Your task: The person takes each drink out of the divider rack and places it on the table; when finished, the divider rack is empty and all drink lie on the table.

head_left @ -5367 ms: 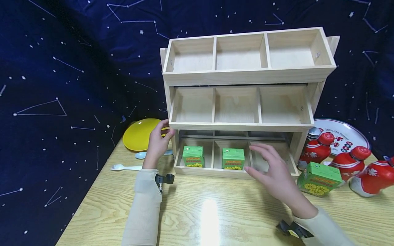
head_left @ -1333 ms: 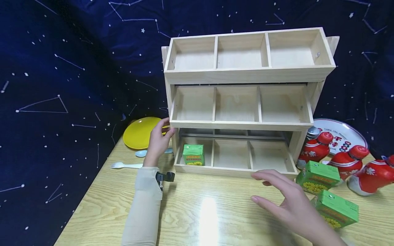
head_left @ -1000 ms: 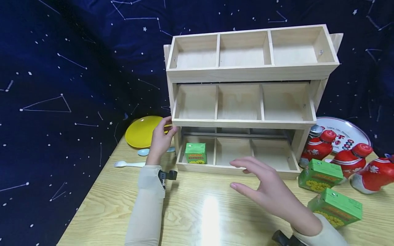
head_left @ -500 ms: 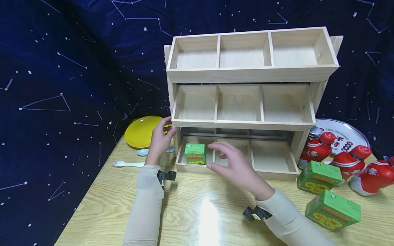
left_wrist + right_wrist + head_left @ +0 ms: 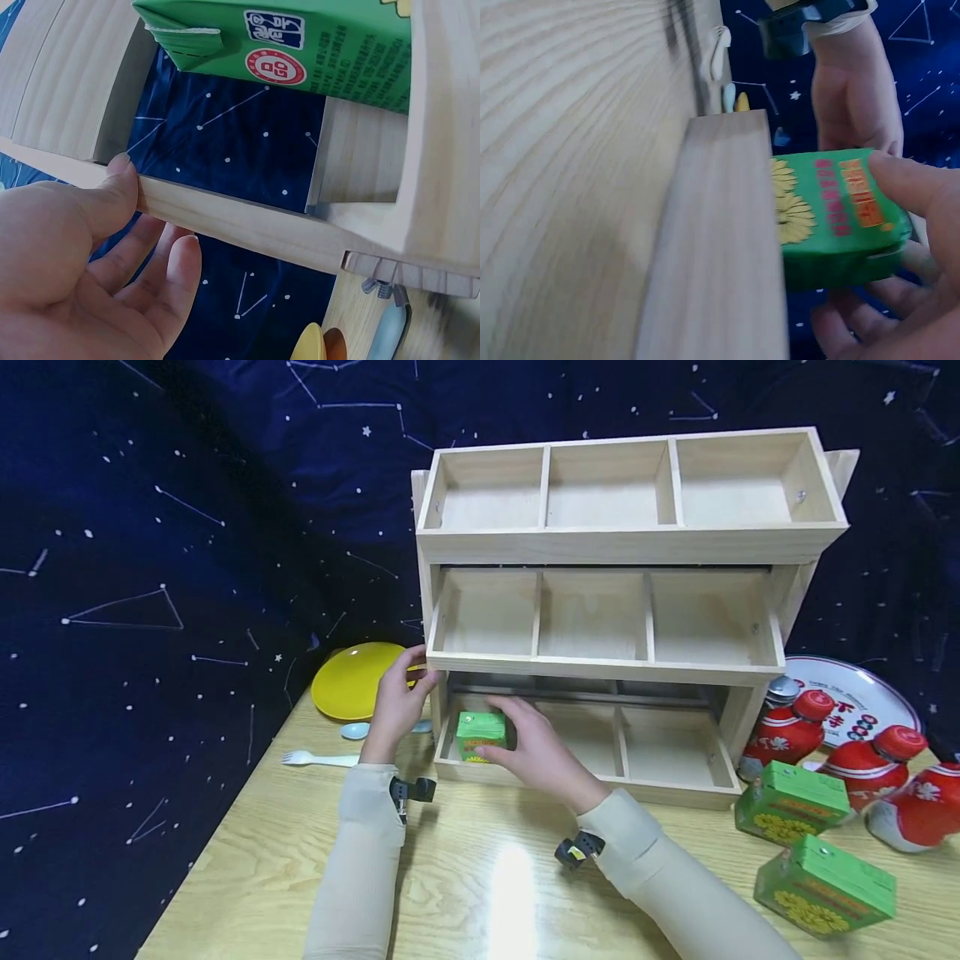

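My right hand (image 5: 538, 747) reaches into the bottom left compartment of the wooden shelf rack (image 5: 600, 545). Its thumb lies on the front of a green drink carton (image 5: 474, 728) with yellow flowers, and its fingers go round the far side, pinching it. In the right wrist view the carton (image 5: 840, 202) sits behind the wooden front board (image 5: 724, 225). My left hand (image 5: 397, 706) grips the rack's left upright; in the left wrist view the thumb of that hand (image 5: 67, 247) presses one face of the upright (image 5: 240, 225), fingers curled behind.
Two more green cartons, a nearer one (image 5: 825, 887) and a farther one (image 5: 793, 802), stand right of the rack. Red bottles (image 5: 873, 760) and a white plate (image 5: 862, 681) are behind them. A yellow plate (image 5: 348, 685), blue spoon (image 5: 355, 731) and white fork (image 5: 318, 759) lie left.
The middle compartment's carton now stands on the table at right, beside another. My right hand has since moved left and taken hold of the left compartment's carton. My left hand stays on the upright.
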A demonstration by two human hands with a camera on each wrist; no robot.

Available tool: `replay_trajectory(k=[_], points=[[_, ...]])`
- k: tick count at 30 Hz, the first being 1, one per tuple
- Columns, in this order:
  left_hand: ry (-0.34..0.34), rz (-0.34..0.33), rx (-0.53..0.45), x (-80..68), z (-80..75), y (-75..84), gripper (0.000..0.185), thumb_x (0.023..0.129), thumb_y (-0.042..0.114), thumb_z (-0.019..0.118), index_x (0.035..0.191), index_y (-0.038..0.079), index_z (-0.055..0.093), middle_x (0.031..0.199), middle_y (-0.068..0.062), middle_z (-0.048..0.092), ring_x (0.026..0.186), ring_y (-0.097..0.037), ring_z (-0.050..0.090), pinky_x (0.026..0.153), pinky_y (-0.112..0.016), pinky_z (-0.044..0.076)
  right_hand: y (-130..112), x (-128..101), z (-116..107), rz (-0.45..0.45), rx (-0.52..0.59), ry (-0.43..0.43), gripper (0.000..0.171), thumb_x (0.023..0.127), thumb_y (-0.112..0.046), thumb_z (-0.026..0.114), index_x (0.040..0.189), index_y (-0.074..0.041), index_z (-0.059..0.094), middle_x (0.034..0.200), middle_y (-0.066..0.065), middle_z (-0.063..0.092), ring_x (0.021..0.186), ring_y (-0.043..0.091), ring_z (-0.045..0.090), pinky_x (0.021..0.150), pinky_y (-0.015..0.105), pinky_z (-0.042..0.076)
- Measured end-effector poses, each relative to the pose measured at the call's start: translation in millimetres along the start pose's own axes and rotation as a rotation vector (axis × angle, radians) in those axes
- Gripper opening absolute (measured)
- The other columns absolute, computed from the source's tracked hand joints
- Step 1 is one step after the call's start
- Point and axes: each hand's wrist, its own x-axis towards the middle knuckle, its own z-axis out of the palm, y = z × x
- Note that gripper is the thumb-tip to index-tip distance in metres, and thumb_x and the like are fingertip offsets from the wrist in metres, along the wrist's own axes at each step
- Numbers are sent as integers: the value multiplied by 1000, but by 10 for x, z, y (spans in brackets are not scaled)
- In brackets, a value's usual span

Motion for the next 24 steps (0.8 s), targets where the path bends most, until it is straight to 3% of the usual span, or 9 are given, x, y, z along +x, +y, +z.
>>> replay_trajectory(k=[7,15,19,24], points=[[-7,3,-4,13,12,17,43,97,12,65,138,11,53,131,-11,58,112,-32,59,93,-43,53,96,18,67,104,85,3,52,84,-20,80,129,-5,57,114,7,65,94,20,61,78,37,54],[-3,-9,3,0,0,23,43,97,12,64,139,11,53,132,-11,58,113,-33,59,93,-43,54,47,15,13,64,182,87,44,84,-15,80,121,-8,58,101,5,66,85,23,63,69,33,55],[-6,-24,4,-3,-4,28,44,97,14,64,139,13,53,133,-9,57,114,-31,59,92,-41,54,-94,-39,-112,44,254,129,42,84,-13,79,121,-12,58,99,4,64,82,26,62,66,35,56],[-8,-37,17,-7,-8,23,44,97,16,63,140,15,52,134,-8,56,116,-29,58,93,-41,54,-309,-178,-276,1,257,147,44,84,-13,80,122,-13,58,103,2,64,85,23,62,69,36,56]])
